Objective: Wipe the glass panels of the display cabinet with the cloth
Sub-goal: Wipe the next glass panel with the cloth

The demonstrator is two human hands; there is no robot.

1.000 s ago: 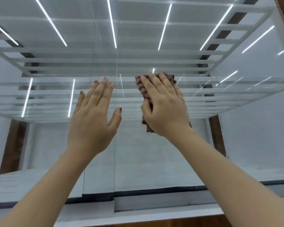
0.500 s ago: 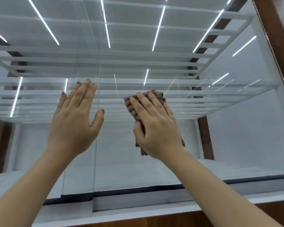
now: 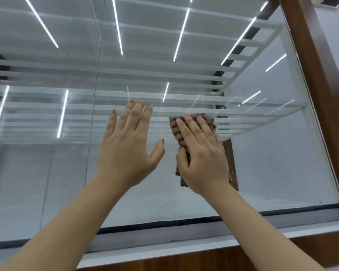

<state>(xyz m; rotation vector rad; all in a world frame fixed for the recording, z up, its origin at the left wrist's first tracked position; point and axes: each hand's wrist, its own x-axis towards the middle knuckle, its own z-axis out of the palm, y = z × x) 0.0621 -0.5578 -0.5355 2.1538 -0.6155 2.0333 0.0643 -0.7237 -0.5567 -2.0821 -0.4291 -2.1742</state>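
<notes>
The display cabinet's right glass panel [image 3: 272,157] fills the view in front of me. A folded red and grey striped cloth [image 3: 176,130] is pressed flat against it under my right hand [image 3: 204,159], whose fingers spread over the cloth. To its left my left hand [image 3: 127,145] lies flat on the same panel, fingers apart, holding nothing. The vertical edge where this panel meets the left glass panel [image 3: 37,163] runs just left of my left hand.
A brown wooden frame post [image 3: 321,94] bounds the panel on the right. A dark seal and a white sill [image 3: 184,249] run along the bottom, with wood trim below. Ceiling light strips reflect in the glass; white shelf rails show inside.
Both hands have shifted right along the glass and lower; the right wooden post has come into view. The cloth stayed under my right hand.
</notes>
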